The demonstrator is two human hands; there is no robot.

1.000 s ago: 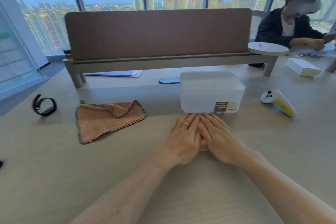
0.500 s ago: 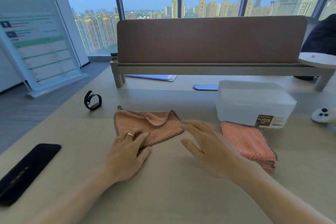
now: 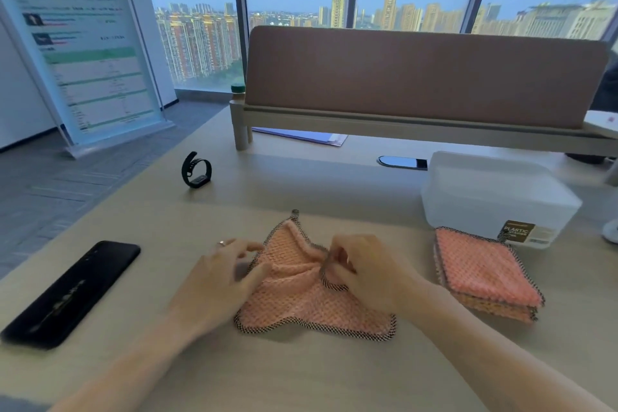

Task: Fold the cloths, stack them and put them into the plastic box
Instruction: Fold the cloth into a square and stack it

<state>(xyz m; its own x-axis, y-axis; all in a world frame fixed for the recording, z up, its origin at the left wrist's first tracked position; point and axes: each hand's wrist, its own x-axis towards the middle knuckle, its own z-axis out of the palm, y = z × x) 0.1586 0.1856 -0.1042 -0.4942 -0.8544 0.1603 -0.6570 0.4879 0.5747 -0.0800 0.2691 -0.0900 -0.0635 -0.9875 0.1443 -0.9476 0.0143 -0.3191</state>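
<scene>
The crumpled peach waffle-weave cloth with dark trim (image 3: 301, 304) lies on the pale desk (image 3: 167, 210) between my hands, left hand (image 3: 220, 281) pinching its left edge, right hand (image 3: 371, 274) its right, the folded stack of peach cloths (image 3: 485, 267) nearer my right, just before the translucent plastic box (image 3: 495, 197).

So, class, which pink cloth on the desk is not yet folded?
The rumpled cloth held by the left hand and right hand; the others lie folded in a stack by the plastic box.

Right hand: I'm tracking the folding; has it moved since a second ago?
Yes. The right hand moved left, away from the plastic box and the folded stack, and now pinches the loose cloth.
</scene>
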